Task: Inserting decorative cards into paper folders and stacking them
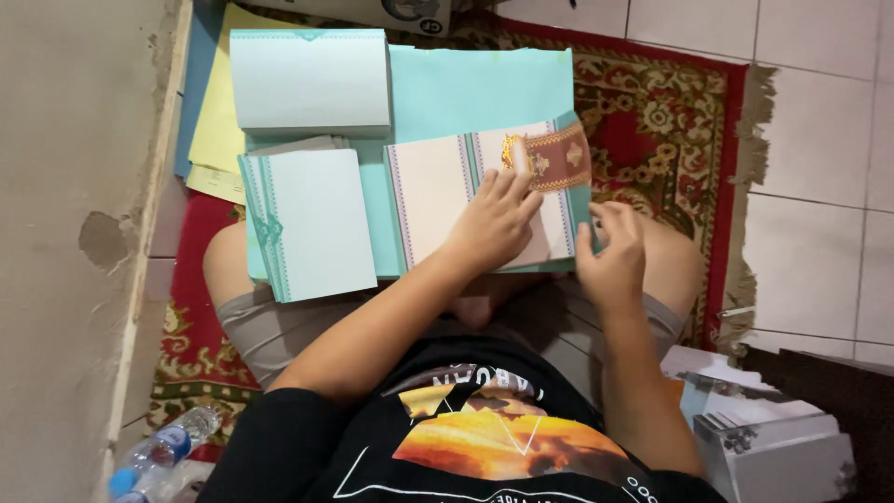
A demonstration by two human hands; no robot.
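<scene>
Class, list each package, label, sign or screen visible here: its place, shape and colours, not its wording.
Plastic bottle: bottom left corner, clear, blue cap, blue-and-white label.
Cardboard box: top edge, grey, dark round print; mostly cut off.
Maroon-and-gold band: on the open card, under the left hand.
No screens or signs.

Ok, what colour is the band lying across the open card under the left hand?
Maroon band with gold ornament, clearest in the head view.

Left hand (495, 219) flat on striped card (438, 191), right hand (610, 253) at card's edge, maroon band (557, 158) folded across
</scene>
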